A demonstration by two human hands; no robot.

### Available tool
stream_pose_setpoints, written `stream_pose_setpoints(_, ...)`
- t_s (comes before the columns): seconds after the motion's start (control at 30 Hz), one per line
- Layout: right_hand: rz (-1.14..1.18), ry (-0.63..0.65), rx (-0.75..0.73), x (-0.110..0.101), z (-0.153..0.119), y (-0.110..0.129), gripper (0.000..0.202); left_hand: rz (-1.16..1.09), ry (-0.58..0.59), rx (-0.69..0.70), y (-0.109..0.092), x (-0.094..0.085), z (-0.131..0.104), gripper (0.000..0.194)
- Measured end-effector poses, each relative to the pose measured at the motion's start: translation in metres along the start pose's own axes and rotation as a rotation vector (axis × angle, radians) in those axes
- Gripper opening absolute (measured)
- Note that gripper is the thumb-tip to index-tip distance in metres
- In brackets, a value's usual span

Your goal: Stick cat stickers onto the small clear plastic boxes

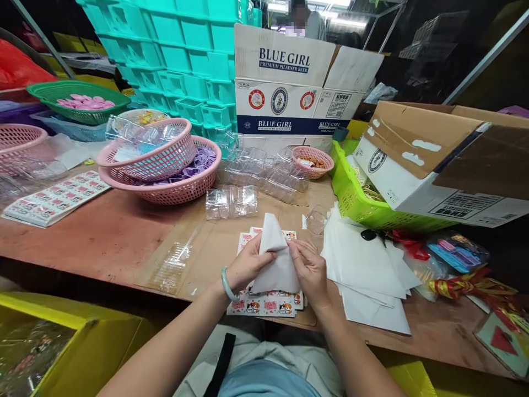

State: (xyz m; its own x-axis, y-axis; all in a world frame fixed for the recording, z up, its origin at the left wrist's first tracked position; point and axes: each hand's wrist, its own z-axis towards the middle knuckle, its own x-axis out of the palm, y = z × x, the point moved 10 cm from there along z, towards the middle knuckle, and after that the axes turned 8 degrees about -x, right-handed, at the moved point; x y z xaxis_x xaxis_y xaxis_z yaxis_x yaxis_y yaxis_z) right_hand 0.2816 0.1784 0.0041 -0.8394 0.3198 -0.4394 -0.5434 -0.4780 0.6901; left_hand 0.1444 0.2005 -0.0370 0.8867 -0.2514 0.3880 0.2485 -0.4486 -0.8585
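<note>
A white paper sheet [276,273], partly folded over at its top, is held up between both hands. My left hand [248,263], with a pale green bangle at the wrist, pinches its left side with the thumb in front. My right hand [309,270] grips the right edge near the fold, fingertips pressed together. Below the sheet lie printed sticker sheets [261,309] with cartoon cats and red lettering, partly hidden by the paper and hands. To the right of my right hand a loose stack of white paper sheets [363,264] is spread on the table.
Clear plastic trays [231,202] lie ahead, near pink baskets [177,190] and a small pink basket [313,161]. A lime green basket [372,212] carries a cardboard box [433,160] at right. Turquoise crates [177,49] rise behind. More sticker sheets [58,198] lie left. A person [308,22] is in the background.
</note>
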Motion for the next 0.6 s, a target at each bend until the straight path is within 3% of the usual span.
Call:
stream_pose_setpoints(0.13, 0.078, -0.012, 0.113, -0.006, -0.003, -0.015, 0.022, -0.064, 0.045, -0.043, 0.009, 0.003, -0.003, 0.043)
stream_pose_setpoints(0.27, -0.013, 0.098, -0.031, 0.001, -0.006, -0.001, 0.026, -0.146, 0.082, -0.094, 0.015, 0.005, -0.004, 0.047)
stream_pose_setpoints(0.5, -0.165, 0.061, -0.236, -0.002, -0.009, 0.017, 0.022, -0.198, 0.071, -0.129, 0.015, 0.006, -0.005, 0.04)
stream_pose_setpoints(0.6, -0.145, 0.054, -0.243, -0.003, -0.01, 0.016, 0.022, -0.213, 0.077, -0.141, 0.018, 0.006, -0.006, 0.037)
